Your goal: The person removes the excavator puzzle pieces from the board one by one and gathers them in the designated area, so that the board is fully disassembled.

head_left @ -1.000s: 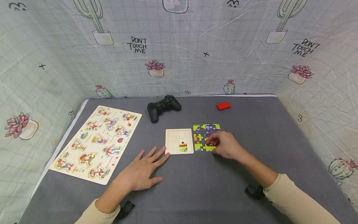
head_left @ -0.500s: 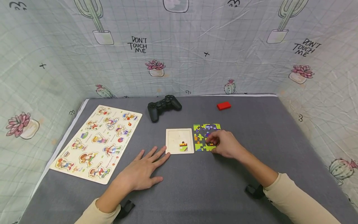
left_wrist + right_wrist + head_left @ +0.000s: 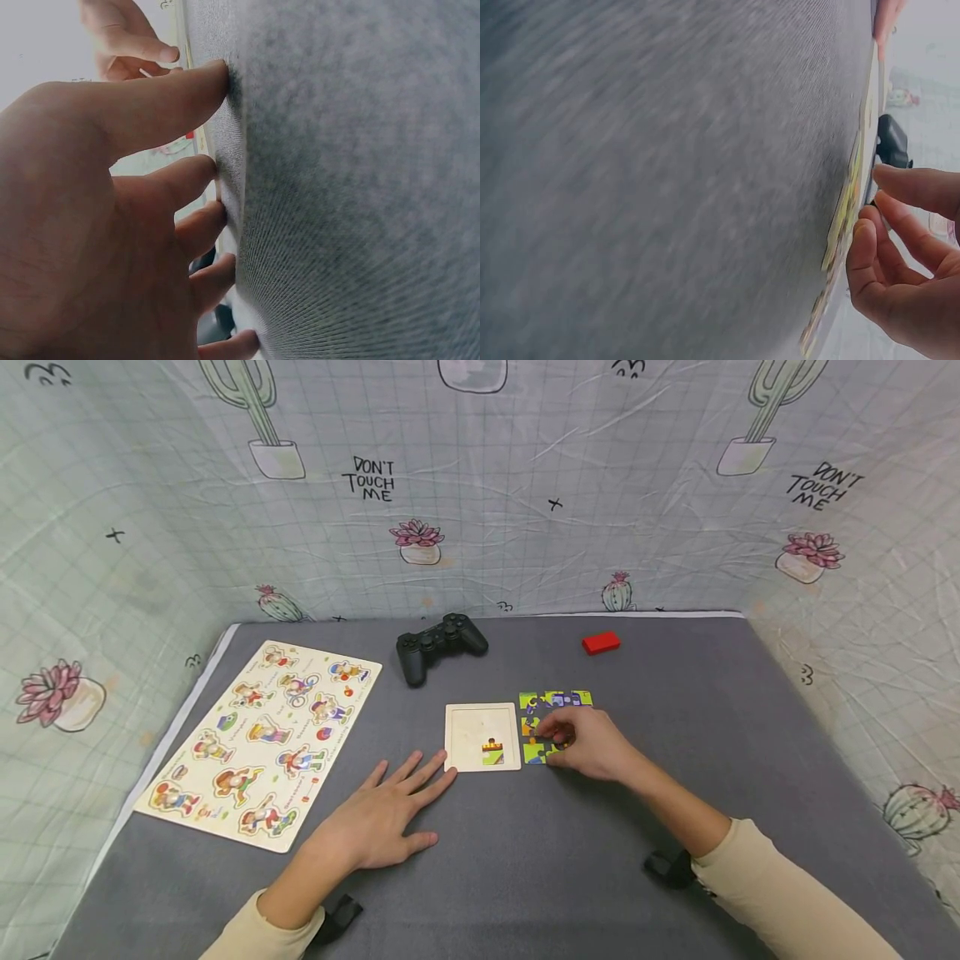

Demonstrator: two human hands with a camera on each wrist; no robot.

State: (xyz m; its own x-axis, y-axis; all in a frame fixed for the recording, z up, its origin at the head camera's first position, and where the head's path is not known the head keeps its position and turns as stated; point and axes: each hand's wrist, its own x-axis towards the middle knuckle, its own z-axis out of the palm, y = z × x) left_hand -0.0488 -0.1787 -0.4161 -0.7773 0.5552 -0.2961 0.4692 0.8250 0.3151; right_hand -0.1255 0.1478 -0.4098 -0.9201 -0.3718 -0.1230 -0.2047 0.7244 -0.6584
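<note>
My left hand (image 3: 386, 822) lies spread on the grey tabletop, its fingertips at the lower left corner of a small square wooden puzzle tray (image 3: 483, 708). One green, red and yellow jigsaw piece (image 3: 492, 754) sits in the tray's lower right part. Right of the tray, several jigsaw pieces (image 3: 534, 752) in green, purple and orange lie in a loose grid. Just over them, my right hand (image 3: 588, 743) pinches a small puzzle piece (image 3: 871, 202) between thumb and fingers; only a dark edge shows in the right wrist view, and its picture is hidden.
A large wooden picture board (image 3: 258, 747) with cartoon children lies at the left. A black game controller (image 3: 441, 648) stands behind the tray, and a red block (image 3: 601, 643) at the back right. Printed cloth (image 3: 480, 527) walls the table's back and sides.
My right hand has shifted left across the loose pieces, toward the tray, uncovering the top right piece more. My left hand has stayed in place.
</note>
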